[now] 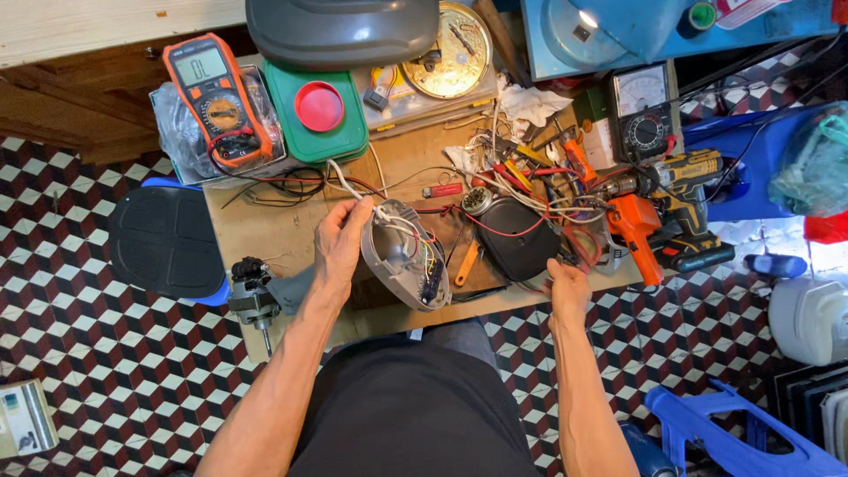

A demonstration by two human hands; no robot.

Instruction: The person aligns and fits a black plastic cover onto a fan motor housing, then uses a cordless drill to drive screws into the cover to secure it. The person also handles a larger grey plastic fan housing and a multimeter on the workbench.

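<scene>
My left hand (340, 240) grips the rim of an opened grey plastic housing (399, 258) that stands tilted on the wooden workbench (265, 225). White and coloured wires run out of the housing past my fingers. A small circuit board sits along its right inner edge. My right hand (565, 287) rests at the bench's front edge, fingers closed among red and black wires (565, 256) beside a round black cover (519, 238). Whether it pinches a wire or a small tool I cannot tell.
An orange multimeter (216, 97) lies on a plastic bag at the back left, beside a green box with a red lid (318, 106). An analogue meter (640, 110), a cordless drill (680, 190), an orange tool (636, 230), pliers and loose wires crowd the right. A small motor (252, 296) sits front left.
</scene>
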